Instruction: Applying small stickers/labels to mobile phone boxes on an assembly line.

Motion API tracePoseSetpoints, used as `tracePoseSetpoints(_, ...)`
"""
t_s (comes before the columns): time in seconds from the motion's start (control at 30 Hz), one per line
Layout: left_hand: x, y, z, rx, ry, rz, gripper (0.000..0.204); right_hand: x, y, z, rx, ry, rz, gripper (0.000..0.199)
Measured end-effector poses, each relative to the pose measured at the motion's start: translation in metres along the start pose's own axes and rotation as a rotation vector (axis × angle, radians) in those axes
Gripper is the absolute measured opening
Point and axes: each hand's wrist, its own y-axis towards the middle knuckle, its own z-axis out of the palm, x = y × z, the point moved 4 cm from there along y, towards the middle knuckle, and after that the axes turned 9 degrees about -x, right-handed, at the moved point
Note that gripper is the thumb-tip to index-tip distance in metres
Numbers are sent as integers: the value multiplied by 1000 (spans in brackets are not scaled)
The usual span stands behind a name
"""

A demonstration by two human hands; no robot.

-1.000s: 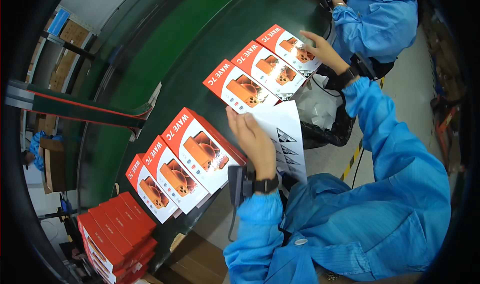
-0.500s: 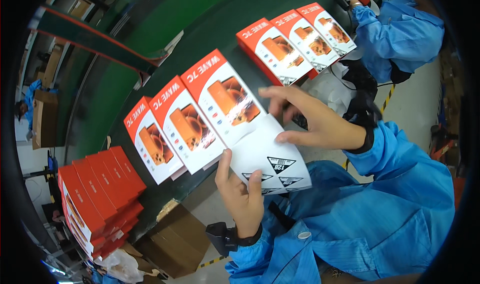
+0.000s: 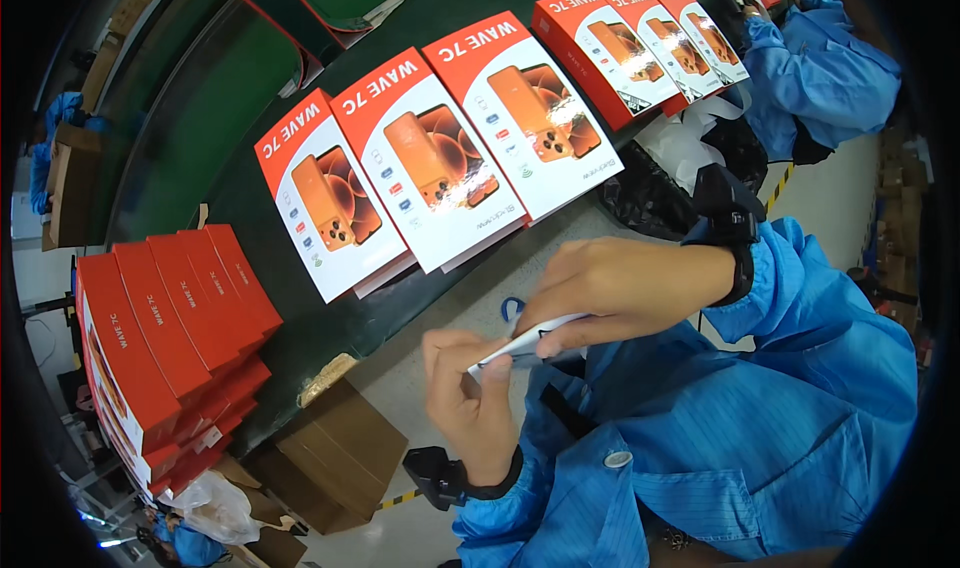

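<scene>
My left hand [image 3: 468, 400] and my right hand [image 3: 630, 286] hold a small white sheet of stickers [image 3: 530, 342] between them, in front of the table edge. The sheet is bent and seen nearly edge-on, so little of its print shows. My left thumb and fingers pinch its left end; my right thumb presses on its right part, with the right fingers curled behind. Just beyond my hands, three white and red phone boxes lie in an overlapping row: a left box [image 3: 322, 193], a middle box [image 3: 430, 163] and a right box [image 3: 527, 118].
Three more phone boxes [image 3: 612, 53] lie farther right, with black triangular stickers on their lower corners. Red boxes [image 3: 180, 318] are stacked at the left. A cardboard carton [image 3: 330, 453] stands below the table edge, a black bag [image 3: 650, 193] at the right. A co-worker's blue sleeve [image 3: 815, 78] shows beyond.
The sticker sheet, earlier spread flat over the near end of the right box, is now drawn back toward me and bent. My right hand has closed onto it. The view has shifted.
</scene>
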Motion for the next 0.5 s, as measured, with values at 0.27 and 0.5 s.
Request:
tracePoseSetpoints(0.27,12,-2,-21,-169,100,-12,22,11,9,24,-371,-606,-235,18)
tracePoseSetpoints(0.5,29,2,-36,-141,79,-172,22,11,20,32,-377,-497,-335,9)
